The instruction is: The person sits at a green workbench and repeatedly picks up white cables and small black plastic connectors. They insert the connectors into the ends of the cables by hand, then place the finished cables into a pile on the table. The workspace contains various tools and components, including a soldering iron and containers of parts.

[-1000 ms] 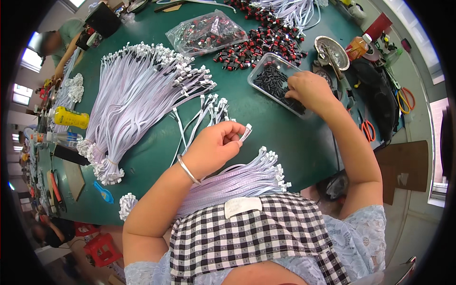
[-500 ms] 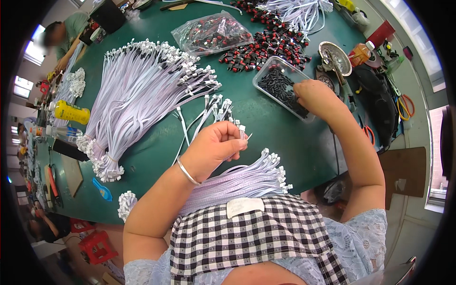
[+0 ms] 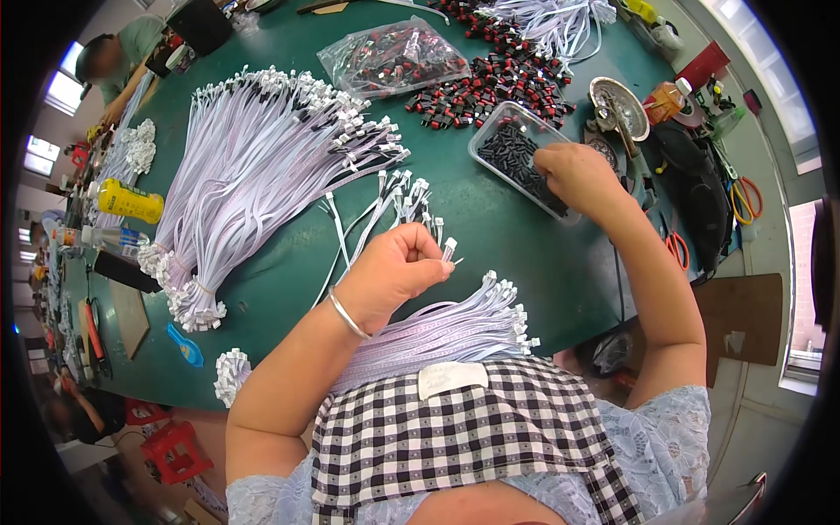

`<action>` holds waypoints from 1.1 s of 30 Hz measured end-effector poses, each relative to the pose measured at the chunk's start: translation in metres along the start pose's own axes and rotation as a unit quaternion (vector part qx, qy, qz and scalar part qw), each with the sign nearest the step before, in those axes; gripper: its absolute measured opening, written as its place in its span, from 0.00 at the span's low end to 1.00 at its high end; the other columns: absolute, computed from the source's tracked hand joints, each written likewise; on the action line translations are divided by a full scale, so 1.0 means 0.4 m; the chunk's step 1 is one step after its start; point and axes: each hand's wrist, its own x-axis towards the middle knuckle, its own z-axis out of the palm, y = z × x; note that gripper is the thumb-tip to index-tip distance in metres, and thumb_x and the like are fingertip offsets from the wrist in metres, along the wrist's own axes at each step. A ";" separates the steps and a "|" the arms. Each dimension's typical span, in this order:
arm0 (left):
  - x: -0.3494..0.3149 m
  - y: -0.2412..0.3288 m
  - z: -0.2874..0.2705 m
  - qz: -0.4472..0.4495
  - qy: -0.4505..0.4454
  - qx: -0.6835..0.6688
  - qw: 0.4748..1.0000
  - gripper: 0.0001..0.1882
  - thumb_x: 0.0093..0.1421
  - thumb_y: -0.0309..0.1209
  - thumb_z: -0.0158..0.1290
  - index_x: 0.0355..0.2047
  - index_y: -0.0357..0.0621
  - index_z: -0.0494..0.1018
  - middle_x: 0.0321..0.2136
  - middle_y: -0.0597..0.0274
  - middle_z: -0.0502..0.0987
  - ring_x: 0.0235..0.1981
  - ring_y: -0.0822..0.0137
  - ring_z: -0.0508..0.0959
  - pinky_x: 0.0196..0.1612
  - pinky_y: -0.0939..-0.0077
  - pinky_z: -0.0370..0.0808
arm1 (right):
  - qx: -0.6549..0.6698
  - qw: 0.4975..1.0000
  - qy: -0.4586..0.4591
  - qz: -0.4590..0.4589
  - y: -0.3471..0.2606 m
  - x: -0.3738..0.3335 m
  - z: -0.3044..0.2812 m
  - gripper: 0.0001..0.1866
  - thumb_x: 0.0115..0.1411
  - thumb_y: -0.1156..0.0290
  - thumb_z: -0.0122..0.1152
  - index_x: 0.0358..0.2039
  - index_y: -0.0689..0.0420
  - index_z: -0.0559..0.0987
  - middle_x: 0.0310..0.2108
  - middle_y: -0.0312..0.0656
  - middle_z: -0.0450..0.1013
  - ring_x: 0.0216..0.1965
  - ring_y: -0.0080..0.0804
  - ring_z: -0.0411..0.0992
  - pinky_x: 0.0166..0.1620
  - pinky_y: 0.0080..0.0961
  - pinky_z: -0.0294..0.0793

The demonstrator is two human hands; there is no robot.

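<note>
My left hand (image 3: 394, 267), a bangle at its wrist, pinches a thin white cable near its end. A small white connector (image 3: 450, 248) and a fine wire tip stick out past the thumb. My right hand (image 3: 579, 175) reaches into a clear plastic tray (image 3: 473, 150) of short black tubes (image 3: 509, 150). Its fingers are bent together among the tubes, and what they hold is hidden. Between my left hand and my checked apron lies a bundle of white flat cables (image 3: 455, 328) with white connectors. A smaller group of cables (image 3: 404, 197) lies just beyond my left hand.
A large fan of white cables (image 3: 249, 166) covers the left of the green table. Behind the tray are red-and-black connectors (image 3: 516, 87) and a bag of them (image 3: 394, 57). A metal bowl (image 3: 619, 107) and orange scissors (image 3: 746, 199) lie right. Another person (image 3: 131, 57) sits far left.
My right hand has shifted slightly left within the tray. The connector at my left fingertips has tilted a little; the left hand stays nearly in place.
</note>
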 end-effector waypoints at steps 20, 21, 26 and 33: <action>-0.002 -0.013 -0.002 -0.028 -0.013 -0.083 0.996 0.09 0.57 0.25 0.54 0.38 0.38 0.71 0.29 0.65 0.74 0.23 0.78 0.71 0.28 0.88 0.68 | 0.048 0.988 -0.068 -0.128 -0.195 -0.090 -0.019 0.05 0.44 0.77 0.55 0.25 0.60 0.73 0.29 0.42 0.69 0.34 0.42 0.72 0.36 0.31 0.73; -0.005 -0.013 0.002 -0.022 -0.010 -0.094 0.995 0.08 0.57 0.25 0.54 0.38 0.38 0.71 0.29 0.65 0.74 0.24 0.78 0.72 0.29 0.88 0.70 | 0.037 0.989 -0.055 -0.133 -0.192 -0.094 -0.005 0.05 0.45 0.76 0.55 0.25 0.60 0.73 0.29 0.42 0.69 0.34 0.41 0.72 0.36 0.31 0.73; -0.003 -0.017 0.001 -0.015 0.010 -0.104 0.994 0.08 0.57 0.24 0.54 0.38 0.37 0.72 0.28 0.65 0.74 0.24 0.77 0.73 0.30 0.86 0.72 | 0.135 0.986 -0.010 -0.102 -0.171 -0.093 0.031 0.07 0.49 0.75 0.58 0.30 0.60 0.76 0.30 0.43 0.72 0.33 0.39 0.73 0.35 0.29 0.73; -0.005 -0.016 0.008 -0.011 0.027 -0.084 0.996 0.07 0.56 0.24 0.55 0.36 0.39 0.73 0.26 0.67 0.74 0.23 0.78 0.72 0.27 0.87 0.70 | 0.659 0.741 0.012 0.124 -0.257 -0.091 0.038 0.10 0.55 0.78 0.59 0.39 0.62 0.76 0.31 0.38 0.74 0.31 0.22 0.73 0.35 0.18 0.73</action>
